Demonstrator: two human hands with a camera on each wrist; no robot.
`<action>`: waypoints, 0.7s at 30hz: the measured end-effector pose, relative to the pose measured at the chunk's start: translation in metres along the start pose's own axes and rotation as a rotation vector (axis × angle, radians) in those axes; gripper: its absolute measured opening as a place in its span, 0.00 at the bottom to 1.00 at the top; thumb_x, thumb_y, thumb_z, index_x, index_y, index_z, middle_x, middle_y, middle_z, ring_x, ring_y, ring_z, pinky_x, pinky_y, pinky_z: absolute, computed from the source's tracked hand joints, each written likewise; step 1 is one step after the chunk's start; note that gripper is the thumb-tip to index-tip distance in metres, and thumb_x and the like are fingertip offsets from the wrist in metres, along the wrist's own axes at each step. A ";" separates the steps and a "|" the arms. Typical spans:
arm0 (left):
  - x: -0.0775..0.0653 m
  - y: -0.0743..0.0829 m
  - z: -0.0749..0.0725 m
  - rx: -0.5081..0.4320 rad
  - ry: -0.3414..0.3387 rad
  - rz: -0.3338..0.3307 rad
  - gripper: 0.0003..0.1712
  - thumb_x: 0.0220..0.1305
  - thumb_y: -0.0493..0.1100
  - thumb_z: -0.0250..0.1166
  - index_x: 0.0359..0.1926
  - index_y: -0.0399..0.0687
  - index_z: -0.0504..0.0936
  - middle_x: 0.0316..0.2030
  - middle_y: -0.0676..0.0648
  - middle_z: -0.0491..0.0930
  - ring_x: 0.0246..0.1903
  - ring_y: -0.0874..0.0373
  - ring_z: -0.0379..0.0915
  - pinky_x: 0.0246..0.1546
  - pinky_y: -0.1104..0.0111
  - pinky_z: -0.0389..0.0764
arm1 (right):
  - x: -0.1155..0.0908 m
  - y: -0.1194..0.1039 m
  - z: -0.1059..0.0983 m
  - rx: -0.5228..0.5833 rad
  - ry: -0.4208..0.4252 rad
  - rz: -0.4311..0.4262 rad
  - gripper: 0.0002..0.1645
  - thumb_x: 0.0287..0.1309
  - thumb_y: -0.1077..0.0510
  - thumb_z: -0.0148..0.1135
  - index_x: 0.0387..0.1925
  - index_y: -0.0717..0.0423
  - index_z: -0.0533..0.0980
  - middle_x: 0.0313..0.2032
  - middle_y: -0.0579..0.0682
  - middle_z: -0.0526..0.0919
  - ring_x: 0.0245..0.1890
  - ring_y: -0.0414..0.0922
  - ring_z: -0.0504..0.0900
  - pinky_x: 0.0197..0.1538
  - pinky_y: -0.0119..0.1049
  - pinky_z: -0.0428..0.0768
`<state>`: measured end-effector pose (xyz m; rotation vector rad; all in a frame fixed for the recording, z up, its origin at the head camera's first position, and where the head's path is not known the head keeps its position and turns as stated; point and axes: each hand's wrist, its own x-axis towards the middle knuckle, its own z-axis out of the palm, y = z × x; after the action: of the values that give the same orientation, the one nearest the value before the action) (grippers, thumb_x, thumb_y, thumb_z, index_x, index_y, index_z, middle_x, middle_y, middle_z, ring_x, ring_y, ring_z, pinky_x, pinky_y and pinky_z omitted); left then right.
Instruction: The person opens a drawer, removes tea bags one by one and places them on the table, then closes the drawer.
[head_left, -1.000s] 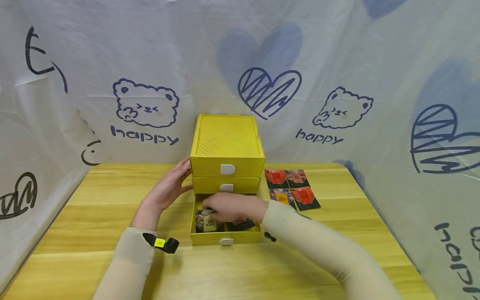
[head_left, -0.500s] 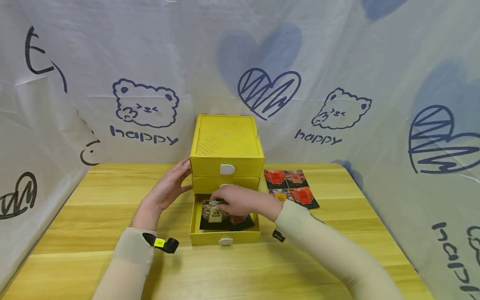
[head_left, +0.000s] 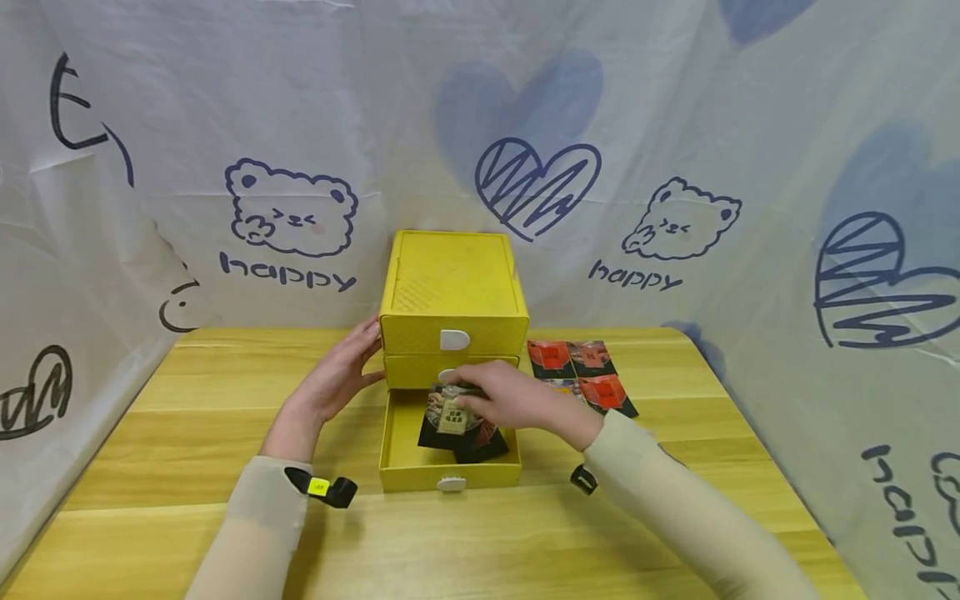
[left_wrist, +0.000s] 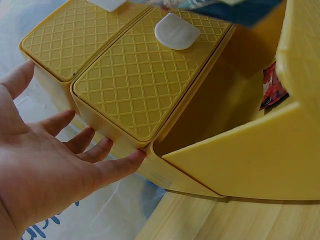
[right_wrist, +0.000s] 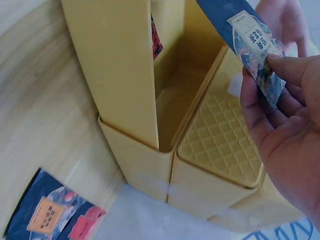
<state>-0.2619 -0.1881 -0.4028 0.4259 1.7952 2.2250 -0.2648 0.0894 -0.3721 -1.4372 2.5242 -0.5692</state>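
Observation:
My right hand (head_left: 517,398) pinches a dark sachet with a cream label (head_left: 452,417) between thumb and fingers, above the pulled-out bottom drawer (head_left: 450,475). In the right wrist view the thumb lies on the face of this sachet (right_wrist: 255,45). Below it in the drawer is a dark and red sachet (head_left: 483,446), partly covered by the held one. My left hand (head_left: 341,375) rests against the left side of the yellow drawer cabinet (head_left: 453,275); its fingers are spread, with fingertips along the cabinet's edge in the left wrist view.
Several red and dark sachets (head_left: 603,392) lie in two rows on the wooden table (head_left: 225,400), right of the cabinet. The two upper drawers (head_left: 420,333) are closed and have white pull tabs. A printed white cloth (head_left: 420,108) hangs behind the table.
My right hand has lifted the cream-labelled sachet out of the bottom drawer, moving up and to the right with it. The left hand stays against the cabinet.

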 end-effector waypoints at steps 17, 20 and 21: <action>0.000 -0.001 0.000 0.002 0.003 -0.003 0.31 0.69 0.55 0.43 0.70 0.61 0.46 0.70 0.49 0.43 0.65 0.56 0.38 0.60 0.37 0.44 | -0.043 0.015 -0.021 0.124 0.168 0.162 0.15 0.64 0.50 0.50 0.51 0.43 0.71 0.35 0.38 0.77 0.27 0.34 0.74 0.31 0.35 0.77; 0.000 -0.001 0.000 0.003 0.005 -0.003 0.31 0.70 0.55 0.42 0.70 0.61 0.47 0.70 0.49 0.43 0.65 0.56 0.38 0.60 0.37 0.45 | -0.052 0.020 -0.023 0.128 0.198 0.174 0.15 0.64 0.51 0.49 0.51 0.45 0.71 0.34 0.38 0.77 0.26 0.36 0.74 0.31 0.36 0.77; 0.001 -0.001 0.000 0.003 0.006 -0.003 0.30 0.70 0.55 0.42 0.70 0.61 0.47 0.70 0.49 0.43 0.65 0.56 0.39 0.60 0.37 0.45 | -0.054 0.022 -0.024 0.123 0.208 0.174 0.15 0.65 0.51 0.49 0.51 0.45 0.71 0.32 0.39 0.77 0.25 0.36 0.74 0.30 0.36 0.77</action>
<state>-0.2623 -0.1875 -0.4037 0.4170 1.8011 2.2244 -0.2621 0.1516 -0.3609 -1.1560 2.6814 -0.8652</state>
